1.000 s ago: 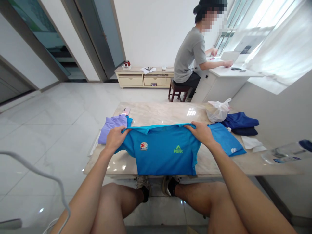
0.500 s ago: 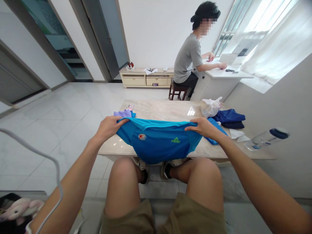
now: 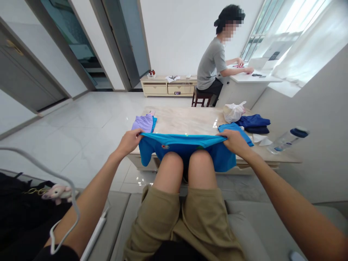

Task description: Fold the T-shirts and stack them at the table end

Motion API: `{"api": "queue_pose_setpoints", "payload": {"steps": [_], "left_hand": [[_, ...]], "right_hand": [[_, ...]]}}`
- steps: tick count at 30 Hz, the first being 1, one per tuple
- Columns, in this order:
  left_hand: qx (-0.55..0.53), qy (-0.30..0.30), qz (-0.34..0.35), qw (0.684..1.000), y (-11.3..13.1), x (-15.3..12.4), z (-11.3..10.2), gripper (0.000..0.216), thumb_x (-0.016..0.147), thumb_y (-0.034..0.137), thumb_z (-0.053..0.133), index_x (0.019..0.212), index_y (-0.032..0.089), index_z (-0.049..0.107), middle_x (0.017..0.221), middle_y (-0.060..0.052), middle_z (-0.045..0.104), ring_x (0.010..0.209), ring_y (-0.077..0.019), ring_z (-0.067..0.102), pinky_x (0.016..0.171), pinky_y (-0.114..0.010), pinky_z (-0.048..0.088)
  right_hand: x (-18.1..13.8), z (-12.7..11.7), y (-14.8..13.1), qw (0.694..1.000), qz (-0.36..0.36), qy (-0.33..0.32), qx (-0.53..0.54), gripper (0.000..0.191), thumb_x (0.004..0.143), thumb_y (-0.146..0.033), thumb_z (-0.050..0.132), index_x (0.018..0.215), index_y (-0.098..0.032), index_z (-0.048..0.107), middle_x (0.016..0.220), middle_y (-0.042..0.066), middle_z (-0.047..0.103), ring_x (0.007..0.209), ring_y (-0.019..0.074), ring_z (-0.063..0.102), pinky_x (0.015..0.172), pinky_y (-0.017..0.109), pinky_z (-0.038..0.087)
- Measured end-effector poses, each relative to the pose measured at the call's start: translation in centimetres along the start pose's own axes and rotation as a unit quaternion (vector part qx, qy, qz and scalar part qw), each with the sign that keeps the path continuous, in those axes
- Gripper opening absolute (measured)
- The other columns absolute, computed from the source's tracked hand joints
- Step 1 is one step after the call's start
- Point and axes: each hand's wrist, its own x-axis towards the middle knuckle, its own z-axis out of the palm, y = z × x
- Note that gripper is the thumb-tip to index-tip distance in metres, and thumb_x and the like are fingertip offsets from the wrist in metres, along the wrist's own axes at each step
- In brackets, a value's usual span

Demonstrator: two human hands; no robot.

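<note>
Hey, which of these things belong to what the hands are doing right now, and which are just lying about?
In hand: blue shirt, gripped at its top edge by the left hand and the right hand.

Lying about: lilac garment, navy clothes, white plastic bag, water bottle, all on the table.

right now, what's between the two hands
In the head view, the top edge of the bright blue shirt spans from the left hand to the right hand, pulled straight above the knees.
</note>
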Motion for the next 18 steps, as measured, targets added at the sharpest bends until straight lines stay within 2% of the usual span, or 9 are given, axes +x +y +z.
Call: {"api": "queue_pose_setpoints", "payload": {"steps": [2, 4, 6, 8, 9, 11, 13, 15, 18], "left_hand": [[-0.013, 0.073, 0.032, 0.997, 1.3, 0.1, -2.0, 0.032, 0.094, 0.041, 0.054, 0.106, 0.021, 0.076, 0.099, -0.006, 0.080, 0.094, -0.0239, 0.070, 0.088, -0.031, 0.052], [-0.016, 0.085, 0.062, 0.994, 2.3, 0.0, -3.1, 0.035, 0.092, 0.043, 0.058, 0.111, 0.020, 0.076, 0.106, -0.007, 0.081, 0.096, -0.0244, 0.071, 0.089, -0.031, 0.053], [-0.009, 0.028, 0.064, 0.998, 2.5, -0.3, -3.0, 0.035, 0.087, 0.044, 0.062, 0.105, 0.019, 0.078, 0.099, -0.006, 0.082, 0.089, -0.0245, 0.071, 0.083, -0.031, 0.053], [-0.008, -0.025, 0.041, 0.999, 1.9, -0.9, -2.0, 0.031, 0.083, 0.041, 0.059, 0.093, 0.019, 0.078, 0.089, -0.005, 0.082, 0.081, -0.0238, 0.070, 0.078, -0.031, 0.053], [-0.014, -0.031, 0.028, 0.999, 1.3, -1.2, -1.5, 0.031, 0.082, 0.039, 0.056, 0.090, 0.019, 0.079, 0.087, -0.005, 0.082, 0.080, -0.0236, 0.070, 0.078, -0.031, 0.053], [-0.035, -0.014, 0.009, 0.999, 0.4, -1.5, -1.1, 0.034, 0.080, 0.036, 0.053, 0.091, 0.018, 0.080, 0.090, -0.006, 0.084, 0.083, -0.0235, 0.072, 0.078, -0.029, 0.054], [-0.050, 0.003, 0.003, 0.999, 0.0, -1.5, -1.9, 0.035, 0.080, 0.035, 0.053, 0.093, 0.019, 0.082, 0.093, -0.005, 0.085, 0.086, -0.0234, 0.073, 0.077, -0.028, 0.054], [-0.051, 0.020, 0.006, 0.998, 0.3, -0.9, -3.5, 0.034, 0.080, 0.035, 0.054, 0.092, 0.019, 0.082, 0.091, -0.004, 0.084, 0.084, -0.0225, 0.072, 0.074, -0.027, 0.053], [-0.046, 0.066, 0.011, 0.997, 1.2, 1.2, -6.0, 0.033, 0.082, 0.036, 0.056, 0.095, 0.020, 0.081, 0.086, -0.002, 0.080, 0.078, -0.0198, 0.067, 0.070, -0.025, 0.051]], "right_hand": [[0.6, -1.7, -0.5, 0.995, -0.005, 0.091, 0.028, 0.046, 0.079, -0.012, 0.055, 0.109, -0.021, 0.088, 0.100, 0.009, 0.081, 0.097, 0.0287, 0.073, 0.089, 0.036, 0.054], [1.1, -2.8, -1.0, 0.986, -0.008, 0.159, 0.056, 0.037, 0.084, -0.018, 0.057, 0.105, -0.021, 0.087, 0.101, 0.010, 0.080, 0.095, 0.0279, 0.073, 0.087, 0.035, 0.054], [1.0, -2.6, -1.2, 0.983, -0.002, 0.166, 0.076, 0.030, 0.084, -0.021, 0.059, 0.097, -0.020, 0.086, 0.099, 0.010, 0.081, 0.093, 0.0275, 0.073, 0.084, 0.034, 0.054], [0.3, -1.4, -1.0, 0.987, 0.015, 0.137, 0.086, 0.031, 0.079, -0.018, 0.059, 0.094, -0.019, 0.085, 0.096, 0.010, 0.083, 0.091, 0.0276, 0.074, 0.082, 0.034, 0.054], [-0.2, -0.6, -0.8, 0.988, 0.029, 0.123, 0.089, 0.034, 0.076, -0.016, 0.058, 0.096, -0.019, 0.086, 0.094, 0.009, 0.084, 0.089, 0.0278, 0.075, 0.082, 0.034, 0.055], [-1.0, 0.6, -0.3, 0.987, 0.057, 0.113, 0.094, 0.043, 0.072, -0.013, 0.056, 0.101, -0.019, 0.087, 0.093, 0.008, 0.085, 0.087, 0.0280, 0.076, 0.082, 0.035, 0.056], [-1.1, 0.7, 0.2, 0.985, 0.077, 0.117, 0.103, 0.046, 0.070, -0.011, 0.056, 0.102, -0.018, 0.088, 0.092, 0.007, 0.085, 0.087, 0.0277, 0.076, 0.083, 0.035, 0.057], [-0.3, -0.4, 0.5, 0.980, 0.087, 0.137, 0.117, 0.045, 0.070, -0.010, 0.057, 0.101, -0.019, 0.088, 0.093, 0.006, 0.085, 0.088, 0.0271, 0.077, 0.083, 0.033, 0.057], [2.3, -2.8, 1.1, 0.965, 0.088, 0.202, 0.142, 0.036, 0.077, -0.014, 0.062, 0.103, -0.018, 0.087, 0.094, 0.006, 0.085, 0.087, 0.0260, 0.076, 0.080, 0.032, 0.057]]}}
